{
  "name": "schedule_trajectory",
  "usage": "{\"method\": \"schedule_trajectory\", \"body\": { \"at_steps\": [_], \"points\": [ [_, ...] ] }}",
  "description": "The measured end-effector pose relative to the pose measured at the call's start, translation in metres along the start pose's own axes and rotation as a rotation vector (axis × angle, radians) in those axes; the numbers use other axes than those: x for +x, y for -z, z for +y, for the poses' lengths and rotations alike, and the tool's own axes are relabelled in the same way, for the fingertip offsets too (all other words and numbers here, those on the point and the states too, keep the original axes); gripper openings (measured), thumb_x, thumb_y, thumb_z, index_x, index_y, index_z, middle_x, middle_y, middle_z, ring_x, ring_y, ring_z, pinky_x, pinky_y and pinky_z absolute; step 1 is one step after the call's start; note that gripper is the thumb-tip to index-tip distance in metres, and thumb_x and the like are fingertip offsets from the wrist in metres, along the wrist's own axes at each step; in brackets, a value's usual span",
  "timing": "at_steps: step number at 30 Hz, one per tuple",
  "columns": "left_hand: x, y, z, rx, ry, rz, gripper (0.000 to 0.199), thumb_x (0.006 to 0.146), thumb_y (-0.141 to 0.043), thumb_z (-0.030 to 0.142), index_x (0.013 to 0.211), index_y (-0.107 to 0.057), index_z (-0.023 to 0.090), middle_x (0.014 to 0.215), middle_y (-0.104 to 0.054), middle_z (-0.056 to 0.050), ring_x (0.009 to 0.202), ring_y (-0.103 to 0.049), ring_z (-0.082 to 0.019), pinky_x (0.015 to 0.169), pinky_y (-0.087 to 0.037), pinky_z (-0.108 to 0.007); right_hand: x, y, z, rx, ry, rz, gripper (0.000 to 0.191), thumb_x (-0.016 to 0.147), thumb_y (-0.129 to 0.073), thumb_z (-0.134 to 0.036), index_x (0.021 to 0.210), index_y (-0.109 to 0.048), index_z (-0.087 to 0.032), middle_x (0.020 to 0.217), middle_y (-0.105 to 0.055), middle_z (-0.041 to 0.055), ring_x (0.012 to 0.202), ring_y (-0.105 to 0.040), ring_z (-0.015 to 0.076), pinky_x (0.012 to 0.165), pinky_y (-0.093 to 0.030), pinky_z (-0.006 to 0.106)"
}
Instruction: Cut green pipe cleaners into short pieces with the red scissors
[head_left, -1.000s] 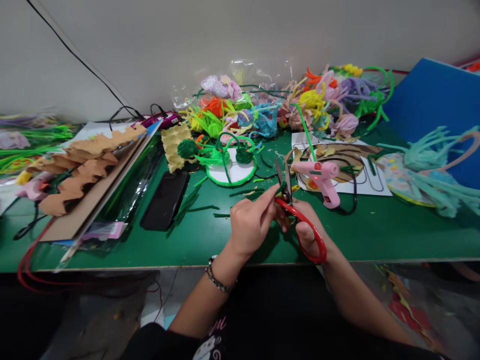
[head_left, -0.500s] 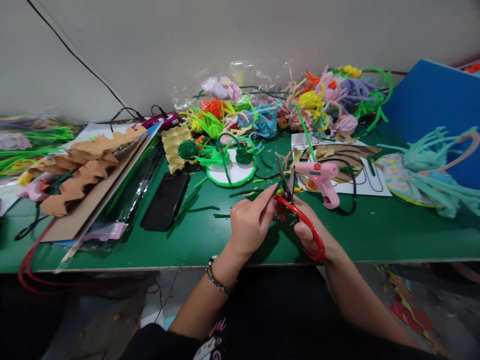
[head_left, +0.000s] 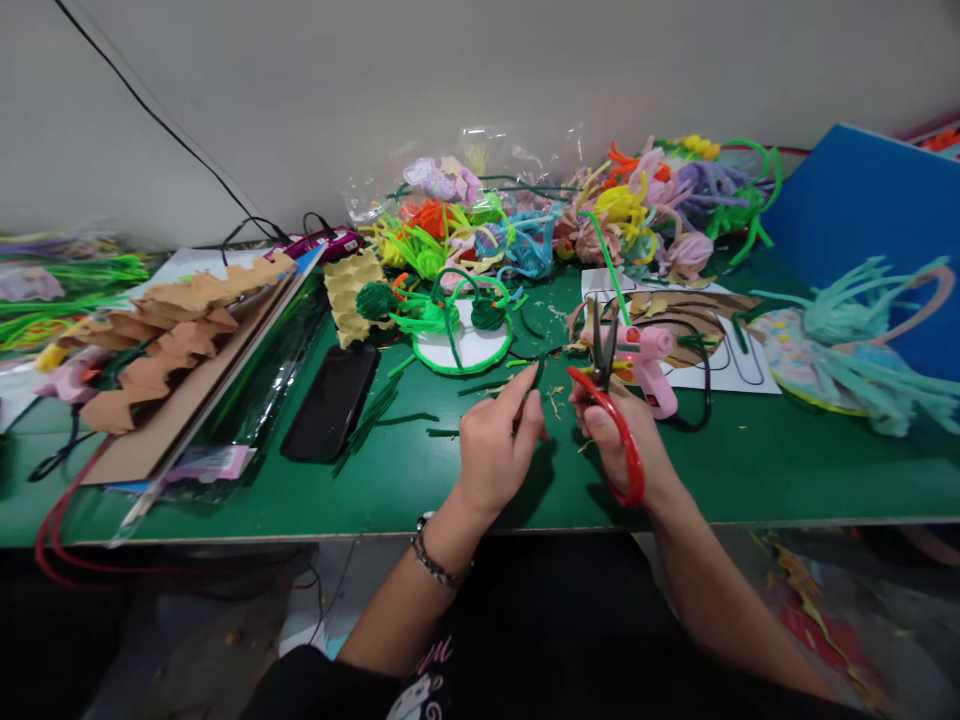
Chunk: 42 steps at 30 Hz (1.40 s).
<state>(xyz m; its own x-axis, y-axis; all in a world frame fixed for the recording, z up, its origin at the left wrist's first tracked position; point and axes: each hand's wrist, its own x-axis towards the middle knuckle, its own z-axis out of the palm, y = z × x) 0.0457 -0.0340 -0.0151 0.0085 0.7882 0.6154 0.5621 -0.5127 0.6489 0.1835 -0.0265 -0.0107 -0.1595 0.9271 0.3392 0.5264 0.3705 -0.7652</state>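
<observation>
Between the thumb and forefinger of my left hand [head_left: 496,440] is a short piece of dark green pipe cleaner [head_left: 540,373]. My right hand [head_left: 621,440] is closed around the red handles of a pair of scissors [head_left: 628,450], whose blades point away from me and stand slightly apart. The two hands are separate, above the green table. Beyond them lies a white disc edged in bright green [head_left: 469,345], with green pipe cleaner shapes on it. Just behind the scissors is a pink glue gun [head_left: 651,365], partly covered by my right hand.
Cut dark green pipe cleaners [head_left: 367,425] lie beside a black phone [head_left: 330,405]. Brown egg-carton card [head_left: 176,350] and cardboard are stacked at left. Colourful pipe cleaner bundles [head_left: 637,210] line the wall. A blue board [head_left: 862,220] leans at right, behind a teal pipe cleaner piece [head_left: 855,305].
The scissors and my right hand have moved right, away from my left hand. The blades have swung more upright and are closer together. My left hand has barely shifted.
</observation>
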Motion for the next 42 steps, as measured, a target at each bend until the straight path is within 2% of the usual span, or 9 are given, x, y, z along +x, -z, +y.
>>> {"method": "schedule_trajectory", "body": {
  "at_steps": [6,13,18,22,25,28,32,37,42],
  "points": [
    [0.001,-0.001,0.001,-0.139,0.123,0.029,0.033,0.084,-0.039,0.024,0.106,-0.057,0.007,0.045,-0.055,0.003,0.037,-0.044,-0.006,0.042,-0.039,-0.017,-0.004,-0.011,-0.008,-0.423,-0.002,-0.042,0.042,0.074,-0.034,-0.060,0.077,-0.043,-0.020,0.065,-0.052,0.0028,0.053,-0.049,0.0172,0.045,-0.029,0.025],
    [0.001,0.001,0.000,-0.107,0.074,0.033,0.032,0.084,-0.039,0.023,0.105,-0.059,0.009,0.045,-0.054,0.004,0.038,-0.043,-0.006,0.044,-0.039,-0.017,-0.003,-0.013,-0.005,-0.535,0.055,-0.018,0.045,0.075,-0.030,-0.062,0.080,-0.042,-0.019,0.067,-0.053,0.0044,0.053,-0.050,0.0177,0.044,-0.027,0.025],
    [0.001,0.001,0.000,-0.048,-0.030,0.000,0.035,0.086,-0.035,0.023,0.110,-0.056,0.010,0.046,-0.056,0.002,0.040,-0.046,-0.008,0.046,-0.040,-0.018,-0.003,-0.012,-0.002,-0.503,0.048,-0.083,0.047,0.077,-0.024,-0.063,0.077,-0.042,-0.020,0.070,-0.054,0.0061,0.057,-0.052,0.0195,0.045,-0.029,0.026],
    [0.001,0.000,0.000,-0.033,-0.038,0.010,0.034,0.086,-0.036,0.023,0.110,-0.056,0.010,0.048,-0.058,0.001,0.043,-0.049,-0.008,0.049,-0.042,-0.018,-0.003,-0.012,-0.002,-0.446,0.037,-0.095,0.052,0.076,-0.021,-0.066,0.076,-0.043,-0.019,0.069,-0.055,0.0074,0.060,-0.052,0.0213,0.047,-0.031,0.028],
    [0.001,0.000,0.001,-0.065,-0.015,-0.012,0.031,0.086,-0.038,0.023,0.107,-0.056,0.012,0.050,-0.058,0.002,0.041,-0.049,-0.007,0.047,-0.042,-0.017,-0.002,-0.010,-0.004,-0.323,0.035,-0.112,0.057,0.076,-0.020,-0.068,0.078,-0.046,-0.018,0.069,-0.055,0.0076,0.061,-0.052,0.0216,0.050,-0.034,0.029],
    [0.001,0.001,0.002,-0.176,0.077,-0.047,0.025,0.084,-0.041,0.026,0.101,-0.056,0.015,0.046,-0.055,0.005,0.037,-0.047,-0.006,0.042,-0.040,-0.017,0.001,-0.006,-0.006,-0.119,0.082,-0.178,0.057,0.076,-0.021,-0.068,0.077,-0.047,-0.017,0.067,-0.054,0.0052,0.060,-0.051,0.0182,0.053,-0.036,0.028],
    [0.004,0.002,0.004,-0.391,0.269,-0.038,0.020,0.082,-0.044,0.029,0.092,-0.056,0.016,0.037,-0.046,0.008,0.030,-0.041,-0.005,0.035,-0.035,-0.016,0.004,0.000,-0.009,0.089,0.154,-0.276,0.054,0.077,-0.024,-0.067,0.067,-0.045,-0.018,0.060,-0.047,0.0000,0.052,-0.044,0.0117,0.049,-0.034,0.024],
    [0.009,0.004,0.005,-0.600,0.478,-0.065,0.020,0.078,-0.049,0.033,0.085,-0.056,0.015,0.033,-0.042,0.009,0.025,-0.033,-0.003,0.028,-0.025,-0.015,0.005,0.004,-0.009,0.177,0.130,-0.309,0.056,0.075,-0.025,-0.069,0.062,-0.044,-0.018,0.052,-0.039,-0.0030,0.046,-0.037,0.0096,0.044,-0.029,0.023],
    [0.010,0.004,0.005,-0.737,0.565,-0.132,0.026,0.075,-0.052,0.037,0.083,-0.056,0.013,0.031,-0.041,0.010,0.024,-0.031,-0.002,0.027,-0.023,-0.013,0.006,0.008,-0.011,0.181,0.110,-0.372,0.061,0.073,-0.018,-0.072,0.060,-0.043,-0.019,0.049,-0.041,-0.0019,0.045,-0.037,0.0103,0.043,-0.029,0.024]
  ]
}}
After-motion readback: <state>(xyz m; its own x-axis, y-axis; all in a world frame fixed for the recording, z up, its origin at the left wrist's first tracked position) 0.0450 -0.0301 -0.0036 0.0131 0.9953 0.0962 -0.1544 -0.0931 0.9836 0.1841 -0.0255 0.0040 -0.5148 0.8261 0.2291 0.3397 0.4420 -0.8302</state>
